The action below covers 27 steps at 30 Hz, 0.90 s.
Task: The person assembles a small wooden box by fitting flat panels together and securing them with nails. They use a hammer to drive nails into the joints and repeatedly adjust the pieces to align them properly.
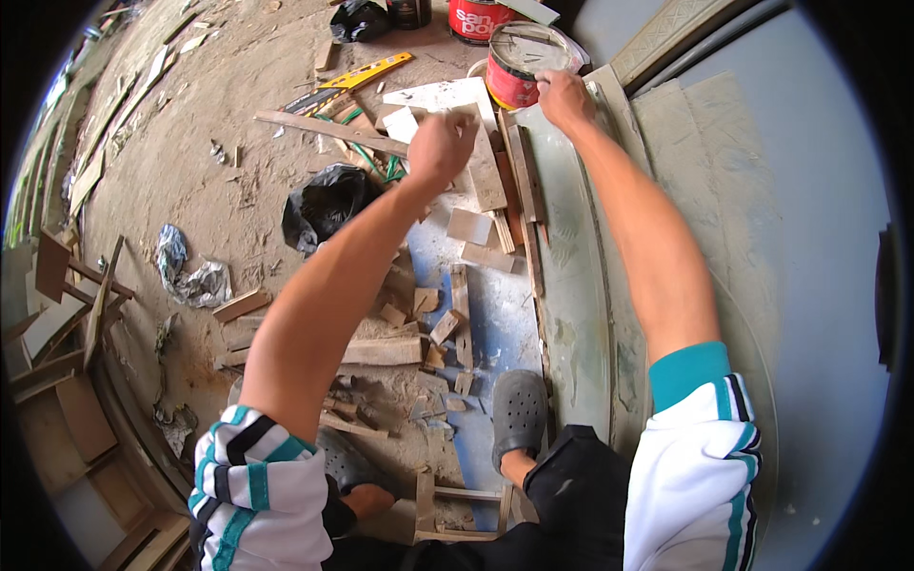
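Observation:
My left hand (443,149) is closed over the wood pile, fingers curled and partly hidden. A long thin wooden strip (328,131) runs up to its wrist side; whether the hand grips it I cannot tell. Just past the fingers stands a wooden block (486,176) beside a white board (443,95). My right hand (566,98) is at the near right rim of a red tin (512,84). Its fingers are drawn together, and anything between them is too small to make out. Small thin pieces lie on the tin's pale top.
A yellow-handled handsaw (357,78) lies at the far left of the pile. A black plastic bag (328,205) and crumpled foil-like wrapping (193,271) rest on the dirt floor. Wood offcuts (381,350) are scattered near my feet. Another red tin (473,21) stands farther back.

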Each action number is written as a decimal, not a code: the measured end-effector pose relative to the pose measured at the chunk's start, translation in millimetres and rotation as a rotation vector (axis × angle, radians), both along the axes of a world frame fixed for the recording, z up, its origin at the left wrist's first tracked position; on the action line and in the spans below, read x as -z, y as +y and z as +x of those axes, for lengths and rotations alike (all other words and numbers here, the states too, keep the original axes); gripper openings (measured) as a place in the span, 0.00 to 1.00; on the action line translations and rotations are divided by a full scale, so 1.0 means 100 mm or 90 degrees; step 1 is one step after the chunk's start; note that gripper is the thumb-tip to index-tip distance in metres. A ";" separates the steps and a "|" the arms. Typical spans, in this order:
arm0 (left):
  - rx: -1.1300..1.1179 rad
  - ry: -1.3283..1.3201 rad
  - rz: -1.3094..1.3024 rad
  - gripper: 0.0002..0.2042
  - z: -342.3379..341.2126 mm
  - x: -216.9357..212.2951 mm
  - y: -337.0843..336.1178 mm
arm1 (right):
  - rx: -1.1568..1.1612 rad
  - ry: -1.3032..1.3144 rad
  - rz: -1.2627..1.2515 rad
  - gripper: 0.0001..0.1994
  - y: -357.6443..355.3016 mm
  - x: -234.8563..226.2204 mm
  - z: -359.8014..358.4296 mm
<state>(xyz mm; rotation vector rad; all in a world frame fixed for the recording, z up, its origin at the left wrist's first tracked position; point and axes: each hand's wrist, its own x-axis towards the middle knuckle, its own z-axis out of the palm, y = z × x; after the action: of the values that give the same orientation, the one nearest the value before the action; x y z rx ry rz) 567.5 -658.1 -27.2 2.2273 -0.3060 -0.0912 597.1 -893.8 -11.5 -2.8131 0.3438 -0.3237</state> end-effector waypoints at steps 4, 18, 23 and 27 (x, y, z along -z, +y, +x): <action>-0.040 -0.106 -0.065 0.12 0.91 -0.08 -0.50 | -0.019 0.011 -0.023 0.18 -0.09 0.09 0.45; -0.153 -0.183 0.257 0.14 1.62 0.26 -1.30 | 0.010 -0.055 0.090 0.07 -0.27 0.30 0.79; -0.124 -0.202 0.294 0.17 1.76 0.20 -1.34 | 0.040 -0.061 0.071 0.09 -0.20 0.31 0.74; -0.090 -0.229 0.262 0.15 1.85 0.22 -1.40 | 0.047 -0.041 0.064 0.13 -0.13 0.22 0.72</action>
<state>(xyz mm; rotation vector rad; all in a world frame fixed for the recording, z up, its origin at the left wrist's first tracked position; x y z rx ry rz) 752.3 -798.3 -49.6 2.6655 -0.3449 0.3565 669.1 -906.5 -33.7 -2.6895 0.4389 -0.4002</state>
